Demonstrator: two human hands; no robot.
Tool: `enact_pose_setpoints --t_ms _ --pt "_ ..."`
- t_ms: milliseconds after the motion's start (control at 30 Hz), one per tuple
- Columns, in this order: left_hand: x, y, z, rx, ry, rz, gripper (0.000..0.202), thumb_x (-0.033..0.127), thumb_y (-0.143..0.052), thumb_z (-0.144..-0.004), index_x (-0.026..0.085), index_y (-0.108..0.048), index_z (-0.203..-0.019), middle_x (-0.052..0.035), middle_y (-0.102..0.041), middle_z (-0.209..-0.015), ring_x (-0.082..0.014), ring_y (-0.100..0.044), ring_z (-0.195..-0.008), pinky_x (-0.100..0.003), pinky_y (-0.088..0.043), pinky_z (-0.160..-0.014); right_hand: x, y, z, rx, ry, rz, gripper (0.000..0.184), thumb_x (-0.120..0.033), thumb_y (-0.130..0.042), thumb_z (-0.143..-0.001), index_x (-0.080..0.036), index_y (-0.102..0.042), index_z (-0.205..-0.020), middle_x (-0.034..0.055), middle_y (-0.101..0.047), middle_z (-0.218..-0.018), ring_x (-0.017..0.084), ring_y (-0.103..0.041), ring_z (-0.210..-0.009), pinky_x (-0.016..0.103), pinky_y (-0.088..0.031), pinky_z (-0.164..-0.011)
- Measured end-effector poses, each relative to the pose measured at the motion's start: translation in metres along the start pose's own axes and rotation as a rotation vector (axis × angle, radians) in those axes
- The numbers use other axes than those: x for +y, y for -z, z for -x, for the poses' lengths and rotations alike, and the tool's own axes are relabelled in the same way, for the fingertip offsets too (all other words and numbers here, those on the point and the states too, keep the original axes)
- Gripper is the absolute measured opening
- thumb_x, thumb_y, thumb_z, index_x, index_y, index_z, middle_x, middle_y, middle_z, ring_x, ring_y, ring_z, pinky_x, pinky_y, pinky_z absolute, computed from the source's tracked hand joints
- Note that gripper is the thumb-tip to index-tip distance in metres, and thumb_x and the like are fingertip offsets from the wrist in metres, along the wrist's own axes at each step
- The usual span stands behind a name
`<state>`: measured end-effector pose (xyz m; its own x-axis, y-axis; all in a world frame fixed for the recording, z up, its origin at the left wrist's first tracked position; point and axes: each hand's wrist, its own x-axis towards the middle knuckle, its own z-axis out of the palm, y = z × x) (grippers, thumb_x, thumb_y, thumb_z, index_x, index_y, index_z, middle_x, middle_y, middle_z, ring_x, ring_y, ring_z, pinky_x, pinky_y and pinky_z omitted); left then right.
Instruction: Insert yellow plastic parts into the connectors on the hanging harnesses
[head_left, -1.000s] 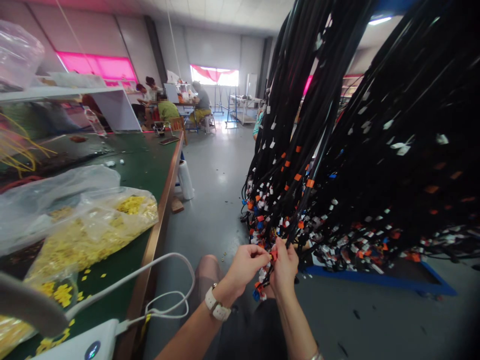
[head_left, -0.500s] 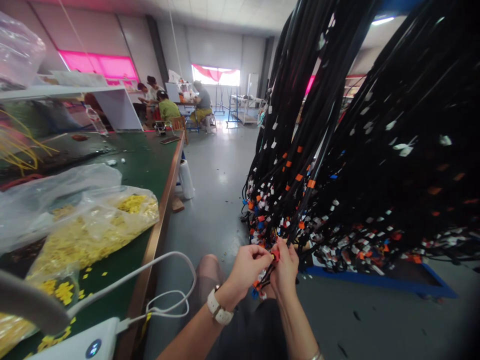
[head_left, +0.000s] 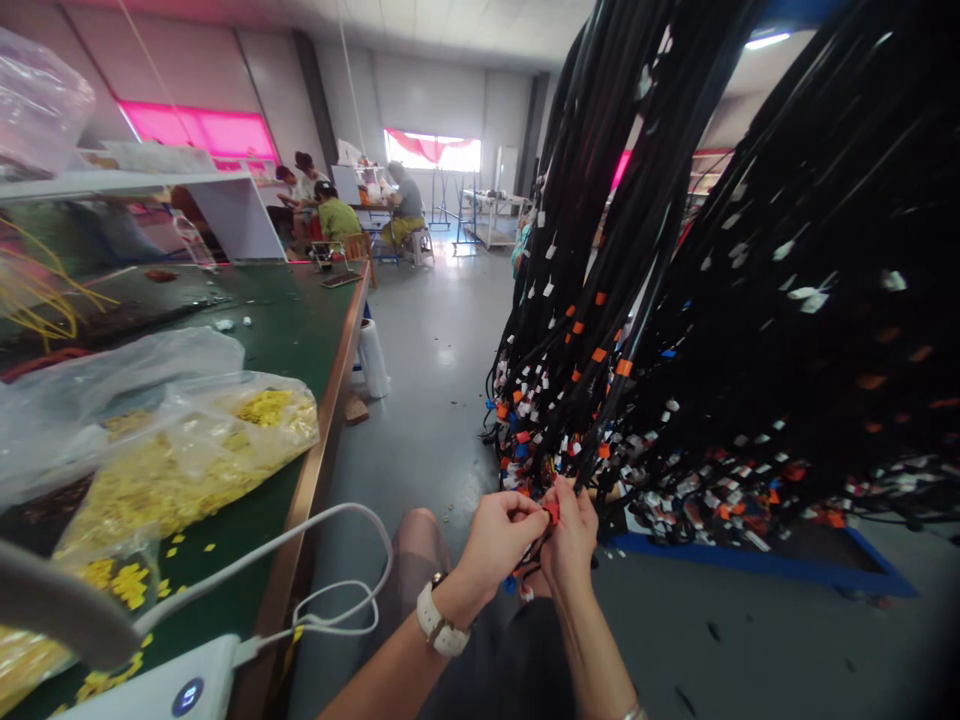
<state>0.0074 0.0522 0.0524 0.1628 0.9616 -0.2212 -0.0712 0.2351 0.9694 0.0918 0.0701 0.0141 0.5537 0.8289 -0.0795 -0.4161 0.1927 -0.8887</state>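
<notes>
In front of my lap, my right hand [head_left: 571, 535] is closed round a small red connector [head_left: 553, 511] on the end of a dark cable. My left hand [head_left: 501, 545], with a white-strapped watch on its wrist, pinches thumb and forefinger against the connector's left side. A small yellow piece showed at those fingertips a moment ago; the fingers now hide it. Just beyond my hands hangs a thick bundle of black cables [head_left: 592, 220], its ends crowded with white, orange, red and blue connectors and tags.
To the left, a green-topped table [head_left: 292, 310] bears a clear bag of small yellow pieces [head_left: 202, 470], with some spilled beside it. A white device [head_left: 161, 685] with a cable lies near me. A blue-edged tray [head_left: 787, 565] sits under the cables. Several people sit working far back.
My left fingertips have pressed slightly right against the red connector, and the yellow piece between them has gone from sight. My right hand has hardly moved.
</notes>
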Motion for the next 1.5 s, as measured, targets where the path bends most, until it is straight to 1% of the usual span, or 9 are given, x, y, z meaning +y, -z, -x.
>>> enact_pose_setpoints --t_ms 133,267,433,633,733,967,1200,1400,1500 --pt "0.001 0.004 -0.002 -0.034 0.023 0.074 0.020 0.028 -0.068 -0.059 0.011 -0.060 -0.064 0.0018 -0.051 -0.054 -0.0071 -0.039 -0.051 -0.019 -0.028 -0.048 -0.001 0.001 0.001 -0.010 0.003 -0.003 0.030 -0.040 -0.066 -0.067 -0.020 -0.044 -0.067 -0.0094 -0.040 -0.055 0.006 -0.032 -0.045 0.019 -0.027 -0.043" --pt "-0.002 0.008 -0.004 -0.148 0.093 0.158 0.034 0.035 -0.075 -0.057 0.011 -0.062 -0.077 0.0054 -0.045 -0.053 -0.0047 -0.032 -0.047 -0.018 -0.022 -0.045 -0.003 0.002 0.001 -0.019 -0.011 -0.018 0.028 -0.038 -0.066 -0.068 -0.020 -0.044 -0.066 -0.0095 -0.040 -0.054 0.007 -0.033 -0.046 0.020 -0.028 -0.044" --pt "-0.003 0.008 -0.004 -0.226 0.009 0.144 0.042 0.039 -0.072 -0.062 0.012 -0.065 -0.093 0.0073 -0.037 -0.051 -0.0045 -0.026 -0.046 -0.020 -0.020 -0.045 -0.006 0.001 0.000 -0.018 -0.048 -0.017 0.024 -0.034 -0.069 -0.066 -0.019 -0.050 -0.066 -0.0082 -0.044 -0.057 0.007 -0.037 -0.050 0.020 -0.033 -0.048" --pt "-0.006 0.010 -0.006 -0.360 -0.005 0.164 0.053 0.038 -0.068 -0.068 0.014 -0.059 -0.115 0.0027 -0.049 -0.062 -0.0058 -0.033 -0.052 -0.019 -0.028 -0.051 -0.010 0.000 0.001 -0.021 -0.093 -0.012 0.026 -0.037 -0.072 -0.062 -0.018 -0.055 -0.070 -0.0076 -0.046 -0.058 0.008 -0.039 -0.051 0.021 -0.033 -0.048" --pt "-0.010 0.013 -0.009 -0.419 -0.052 0.124 0.049 0.033 -0.063 -0.072 0.014 -0.058 -0.117 0.0012 -0.051 -0.064 -0.0071 -0.038 -0.055 -0.020 -0.033 -0.054 -0.010 0.001 0.001 -0.034 -0.087 0.009 0.026 -0.039 -0.070 -0.065 -0.019 -0.056 -0.071 -0.0071 -0.048 -0.059 0.009 -0.041 -0.052 0.022 -0.033 -0.049" --pt "-0.013 0.010 -0.008 -0.339 -0.203 -0.082 0.036 0.014 -0.052 -0.075 0.011 -0.058 -0.111 0.0006 -0.053 -0.062 -0.0084 -0.043 -0.053 -0.020 -0.033 -0.053 -0.008 0.004 0.001 -0.079 -0.165 -0.008 0.031 -0.042 -0.073 -0.062 -0.019 -0.053 -0.066 -0.0101 -0.043 -0.051 0.007 -0.034 -0.045 0.022 -0.028 -0.045" --pt "-0.016 0.003 0.002 -0.248 -0.358 -0.238 0.037 0.015 -0.046 -0.081 0.015 -0.055 -0.117 -0.0025 -0.061 -0.071 -0.0111 -0.050 -0.059 -0.020 -0.037 -0.056 -0.006 0.008 -0.001 -0.062 -0.157 0.014 0.031 -0.044 -0.072 -0.063 -0.019 -0.053 -0.066 -0.0087 -0.048 -0.055 0.008 -0.040 -0.048 0.023 -0.032 -0.048" --pt "-0.014 0.000 0.006 -0.190 -0.369 -0.279 0.037 0.016 -0.043 -0.083 0.016 -0.055 -0.118 -0.0013 -0.060 -0.068 -0.0089 -0.042 -0.052 -0.020 -0.032 -0.052 -0.005 0.009 -0.001 -0.085 -0.127 0.019 0.028 -0.042 -0.072 -0.065 -0.019 -0.056 -0.069 -0.0085 -0.050 -0.058 0.008 -0.043 -0.051 0.022 -0.034 -0.050" --pt "-0.014 0.002 0.002 -0.265 -0.304 -0.136 0.033 0.020 -0.049 -0.082 0.014 -0.058 -0.113 -0.0013 -0.057 -0.067 -0.0092 -0.044 -0.055 -0.020 -0.033 -0.053 -0.007 0.006 0.001 -0.043 -0.163 -0.029 0.028 -0.041 -0.074 -0.062 -0.019 -0.057 -0.068 -0.0078 -0.051 -0.058 0.008 -0.043 -0.051 0.021 -0.035 -0.049"
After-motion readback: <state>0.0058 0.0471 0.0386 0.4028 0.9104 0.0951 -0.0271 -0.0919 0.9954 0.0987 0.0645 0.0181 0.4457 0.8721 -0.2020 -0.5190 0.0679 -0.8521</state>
